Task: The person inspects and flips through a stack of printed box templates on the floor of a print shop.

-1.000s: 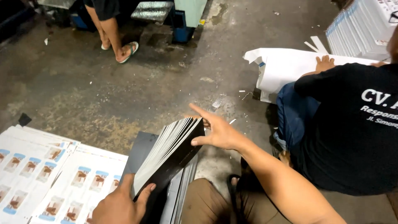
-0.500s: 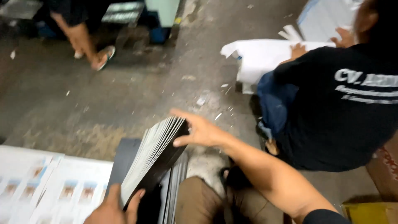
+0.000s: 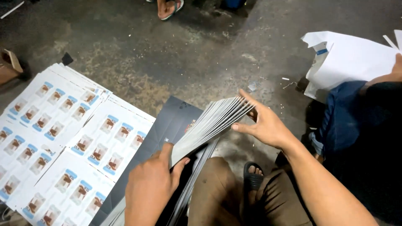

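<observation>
I hold a thick stack of grey card sheets between both hands, fanned at its far end. My left hand grips the near end, thumb on top. My right hand holds the far fanned edge, fingers spread along it. Under the stack lies a dark grey flat sheet on more piled sheets. My knees in brown trousers show below.
White printed sheets with rows of small pictures lie spread on the concrete floor at left. A person in dark clothes sits at right beside white paper. A sandalled foot stands at the top. A cardboard box corner lies far left.
The view has swung left and down, showing more of the printed sheets. The stack has tilted lower and fanned out wider between my hands.
</observation>
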